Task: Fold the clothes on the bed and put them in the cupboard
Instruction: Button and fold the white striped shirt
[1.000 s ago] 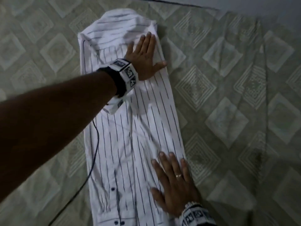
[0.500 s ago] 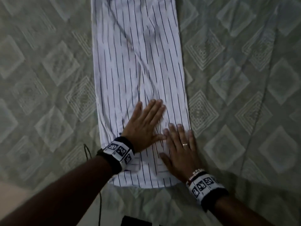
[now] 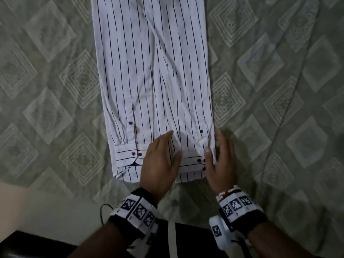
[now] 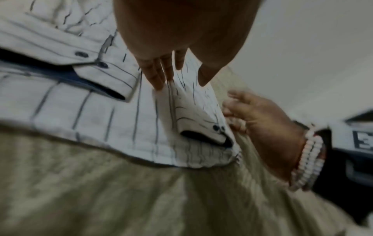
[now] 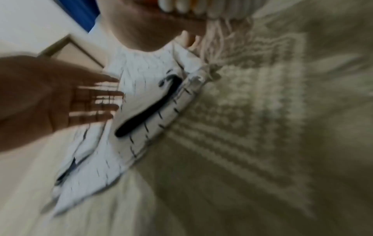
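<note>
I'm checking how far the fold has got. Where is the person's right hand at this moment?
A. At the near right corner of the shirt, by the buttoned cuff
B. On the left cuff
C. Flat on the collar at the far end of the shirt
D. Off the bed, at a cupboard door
A: in the head view the right hand sits at the near right corner of the striped shirt, its thumb on the buttoned cuff.

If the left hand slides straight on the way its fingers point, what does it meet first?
Just more shirt. The left hand lies flat near the hem, fingers pointing up the striped panel; nothing else shows on that line to the frame edge.
</note>
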